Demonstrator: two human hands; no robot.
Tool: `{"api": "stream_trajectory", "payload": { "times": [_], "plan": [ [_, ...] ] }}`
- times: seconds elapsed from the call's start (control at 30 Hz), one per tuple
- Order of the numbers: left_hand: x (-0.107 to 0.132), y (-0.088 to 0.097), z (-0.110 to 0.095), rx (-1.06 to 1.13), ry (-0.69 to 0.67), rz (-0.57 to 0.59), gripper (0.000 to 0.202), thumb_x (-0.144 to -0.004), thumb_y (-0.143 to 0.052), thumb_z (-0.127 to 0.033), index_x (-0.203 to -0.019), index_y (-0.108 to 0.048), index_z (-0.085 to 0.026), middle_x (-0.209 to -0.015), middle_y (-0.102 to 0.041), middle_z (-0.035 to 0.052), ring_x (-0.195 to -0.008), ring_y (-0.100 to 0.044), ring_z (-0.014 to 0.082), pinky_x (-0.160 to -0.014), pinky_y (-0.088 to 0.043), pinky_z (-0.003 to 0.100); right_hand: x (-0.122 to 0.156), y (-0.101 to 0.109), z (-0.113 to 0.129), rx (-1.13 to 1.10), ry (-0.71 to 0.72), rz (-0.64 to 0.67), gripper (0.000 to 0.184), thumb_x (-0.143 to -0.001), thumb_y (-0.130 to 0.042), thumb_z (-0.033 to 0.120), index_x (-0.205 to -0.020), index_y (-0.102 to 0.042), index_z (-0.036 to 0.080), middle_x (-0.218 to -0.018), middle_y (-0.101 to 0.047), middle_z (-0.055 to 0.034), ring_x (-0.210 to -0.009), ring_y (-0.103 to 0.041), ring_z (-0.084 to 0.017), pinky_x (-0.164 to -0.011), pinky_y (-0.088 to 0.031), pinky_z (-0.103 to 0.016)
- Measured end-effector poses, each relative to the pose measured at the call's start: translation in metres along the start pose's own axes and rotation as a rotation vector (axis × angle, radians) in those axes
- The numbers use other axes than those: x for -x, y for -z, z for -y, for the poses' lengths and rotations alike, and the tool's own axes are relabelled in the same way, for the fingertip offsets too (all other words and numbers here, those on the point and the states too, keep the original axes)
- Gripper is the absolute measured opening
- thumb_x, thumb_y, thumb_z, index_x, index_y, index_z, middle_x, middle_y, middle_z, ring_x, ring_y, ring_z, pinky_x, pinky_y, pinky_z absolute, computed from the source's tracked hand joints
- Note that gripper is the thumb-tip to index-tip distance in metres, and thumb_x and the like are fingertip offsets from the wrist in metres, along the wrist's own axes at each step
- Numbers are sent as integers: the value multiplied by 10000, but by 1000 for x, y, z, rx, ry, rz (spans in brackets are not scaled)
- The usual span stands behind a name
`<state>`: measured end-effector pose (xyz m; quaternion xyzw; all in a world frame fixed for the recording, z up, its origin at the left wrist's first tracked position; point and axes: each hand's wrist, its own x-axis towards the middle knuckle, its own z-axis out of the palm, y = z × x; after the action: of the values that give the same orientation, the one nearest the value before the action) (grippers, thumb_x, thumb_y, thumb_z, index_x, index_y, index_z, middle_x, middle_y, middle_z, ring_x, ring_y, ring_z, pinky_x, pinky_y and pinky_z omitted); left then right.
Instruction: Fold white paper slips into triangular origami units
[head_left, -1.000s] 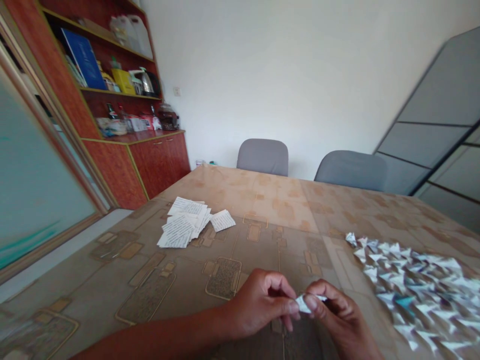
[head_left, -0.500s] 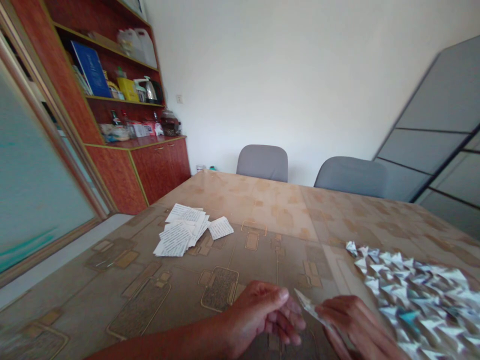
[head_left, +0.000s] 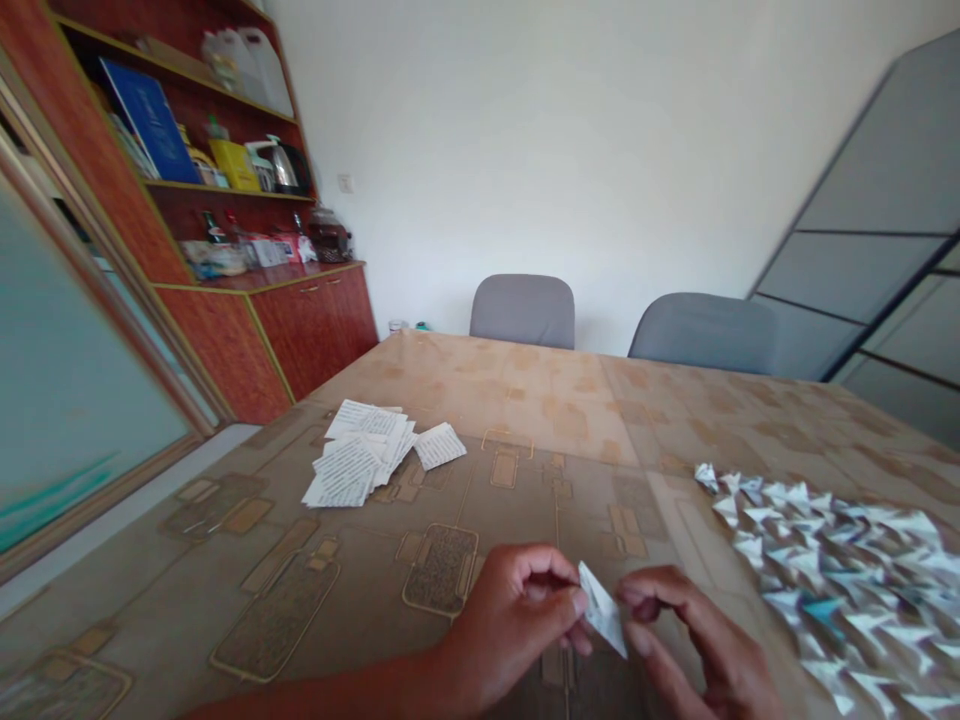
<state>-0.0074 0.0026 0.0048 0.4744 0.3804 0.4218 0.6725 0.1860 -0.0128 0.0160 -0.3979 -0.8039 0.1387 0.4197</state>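
Observation:
Over the near part of the table, my left hand (head_left: 525, 612) pinches a small folded piece of printed paper (head_left: 603, 614) between thumb and forefinger. The paper is a narrow triangle, tilted with its point up. Just to its right is my right hand (head_left: 701, 640), thumb and forefinger apart, holding nothing. Whether a fingertip brushes the paper's edge I cannot tell. Further right lie many small folded paper pieces (head_left: 847, 570) in close rows, mostly white with a few bluish ones. Loose rectangles of printed paper (head_left: 349, 470) form a pile at the left, one lying slightly apart.
A patterned cover spreads over the table (head_left: 540, 390). Two grey chairs (head_left: 523, 310) stand at its far side, by the white wall. At the back left is a reddish wooden cabinet (head_left: 315, 330), its shelves holding jugs, a kettle (head_left: 283, 168) and bottles.
The folded paper has passed from my right hand into my left-hand pinch. My right fingers have let go and spread beside it. The view has shifted slightly.

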Motion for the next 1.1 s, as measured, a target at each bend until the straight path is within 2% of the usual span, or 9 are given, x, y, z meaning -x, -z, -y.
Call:
{"api": "stream_trajectory", "payload": {
  "times": [0.2,0.3,0.4,0.57,0.63,0.77,0.87,0.97,1.1],
  "plan": [
    [1,0,11,-43,20,-28,179,-749,-665,-287,-732,-579,-132,-688,-660,30,-577,-658,141,-548,-462,227,5,-15,-4,-195,-198,101,103,-874,-555,167,-883,-609,254,-718,-670,33,-652,-657,-145,-592,-535,-205],
    [3,2,8,-79,-15,-6,169,-755,-678,-273,-820,-620,-129,-686,-663,21,-608,-659,139,-577,-469,230,4,-14,-5,-303,-279,132,134,-911,-507,212,-875,-630,252,-741,-667,18,-691,-653,-156,-618,-528,-225],
    [3,2,2,-119,-28,9,153,-753,-688,-266,-777,-644,-121,-643,-661,18,-600,-646,129,-590,-463,227,2,-11,-4,-345,-309,177,157,-921,-507,253,-851,-648,245,-753,-658,1,-707,-638,-166,-644,-512,-249],
    [0,-2,3,81,86,-107,269,-686,-754,-346,-704,-611,-120,-661,-702,55,-559,-645,133,-546,-450,224,2,-16,-6,-597,-521,14,209,-883,-583,408,-1018,-637,258,-797,-674,-13,-737,-649,-184,-650,-526,-265],
    [0,-4,6,187,112,-152,327,-647,-788,-384,-715,-606,-121,-660,-709,59,-562,-648,134,-553,-449,224,1,-20,-7,-715,-567,30,254,-842,-632,446,-992,-645,241,-810,-689,-24,-757,-654,-194,-701,-528,-289],
    [3,-4,11,172,125,-95,400,-603,-818,-440,-700,-593,-125,-659,-703,60,-546,-636,133,-543,-442,227,-1,-24,-5,-801,-615,54,214,-824,-668,420,-784,-649,210,-707,-656,1,-684,-624,-164,-664,-502,-258],
    [6,-2,8,14,19,-43,353,-694,-766,-439,-771,-630,-123,-675,-680,41,-614,-641,135,-578,-442,222,-2,-22,-3,-728,-582,27,207,-850,-643,388,-742,-637,211,-667,-618,20,-652,-594,-145,-632,-478,-235],
    [6,-1,1,-30,-121,-19,249,-763,-729,-359,-850,-657,-137,-747,-664,24,-704,-631,127,-653,-461,222,-3,-20,-1,-626,-479,76,169,-878,-605,341,-774,-638,213,-698,-630,10,-682,-600,-151,-648,-477,-242],
    [4,-4,-4,39,-84,38,229,-731,-755,-306,-820,-638,-130,-733,-656,21,-645,-619,120,-620,-490,230,-1,-21,-1,-598,-435,18,125,-873,-600,325,-944,-587,223,-674,-632,15,-627,-615,-159,-585,-494,-254]
  ]
}}
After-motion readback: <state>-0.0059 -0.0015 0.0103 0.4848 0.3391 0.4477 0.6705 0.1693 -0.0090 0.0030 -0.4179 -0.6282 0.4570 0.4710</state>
